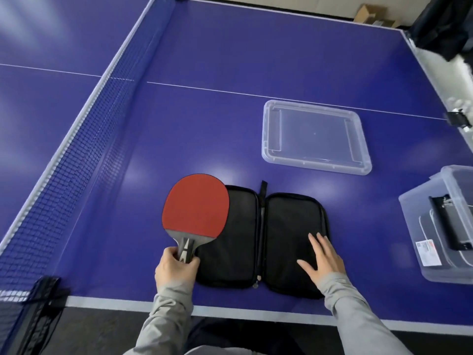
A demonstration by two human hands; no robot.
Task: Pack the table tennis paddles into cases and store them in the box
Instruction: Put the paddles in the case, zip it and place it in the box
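A black paddle case (243, 239) lies unzipped and spread flat near the table's front edge. My left hand (175, 267) grips the handle of a red-faced paddle (195, 204), whose blade overlaps the case's left half. My right hand (322, 260) rests flat with straight fingers on the case's right half. A clear plastic box (419, 242) stands at the right edge with a black case inside it. Its clear lid (316, 135) lies upside down behind the open case.
The black net (84, 149) runs along the left, ending at a clamp post at the lower left. The blue table (230, 60) stretches beyond the lid. A dark bag (445, 26) sits past the far right corner.
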